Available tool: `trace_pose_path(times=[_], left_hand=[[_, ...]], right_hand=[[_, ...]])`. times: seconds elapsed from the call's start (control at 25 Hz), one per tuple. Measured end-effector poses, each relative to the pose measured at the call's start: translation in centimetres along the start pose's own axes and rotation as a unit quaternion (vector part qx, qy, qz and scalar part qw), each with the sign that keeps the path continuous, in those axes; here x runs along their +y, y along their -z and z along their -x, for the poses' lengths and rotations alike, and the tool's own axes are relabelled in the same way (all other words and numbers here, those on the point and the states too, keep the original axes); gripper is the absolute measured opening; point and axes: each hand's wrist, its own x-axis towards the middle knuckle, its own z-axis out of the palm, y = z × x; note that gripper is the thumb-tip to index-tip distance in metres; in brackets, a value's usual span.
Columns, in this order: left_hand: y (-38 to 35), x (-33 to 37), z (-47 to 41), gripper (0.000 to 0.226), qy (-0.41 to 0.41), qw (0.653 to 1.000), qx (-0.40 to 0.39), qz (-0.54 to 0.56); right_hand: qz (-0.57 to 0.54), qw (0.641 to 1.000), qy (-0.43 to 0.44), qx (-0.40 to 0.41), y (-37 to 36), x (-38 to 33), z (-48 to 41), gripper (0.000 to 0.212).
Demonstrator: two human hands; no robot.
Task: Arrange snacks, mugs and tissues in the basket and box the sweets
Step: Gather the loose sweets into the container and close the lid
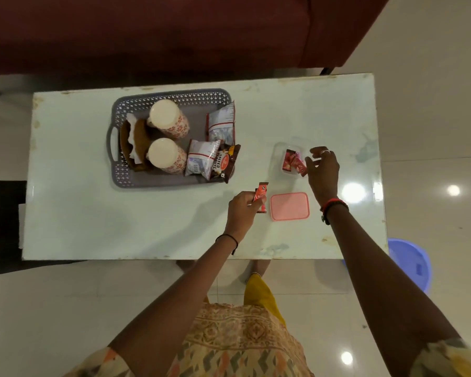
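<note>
The left hand (241, 210), low of centre in the frame, was closed around a red sweet packet (260, 197), held just above the tabletop (120, 227). The right hand (322, 172), to the right of centre, hung with fingers loosely spread and empty at the edge of a clear box (279, 155), which already held a few red sweets (294, 162). The pink lid (290, 206) lay flat just below the box, between the two hands. In the upper left of the tabletop the grey basket (125, 104) already carried two mugs (168, 119), tissues (132, 131) and snack packets (203, 159), so that part looked done. The step in hand seemed to be boxing the sweets. The next move probably called for carrying the held packet across to the box, dropping it in, then pressing the lid on.
</note>
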Motion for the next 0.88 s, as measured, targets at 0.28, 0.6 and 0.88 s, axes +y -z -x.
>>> trace_pose_path(times=[0.28, 0.6, 0.88], left_hand=[[-3.3, 5.4, -5.7, 0.027, -0.031, 0.999, -0.005, -0.026], [-7.3, 7.0, -10.7, 0.019, -0.067, 0.994, -0.024, -0.085], [-8.1, 6.6, -10.9, 0.032, -0.144, 0.911, 0.04, -0.384]], right_hand=[[0.105, 0.99, -0.043, -0.081, 0.7, 6.1, 4.9, 0.027], [0.267, 0.95, 0.036, -0.16, -2.1, 7.1, 6.0, 0.071], [0.311, 0.934, 0.046, -0.168, -2.5, 6.5, 4.7, 0.071]])
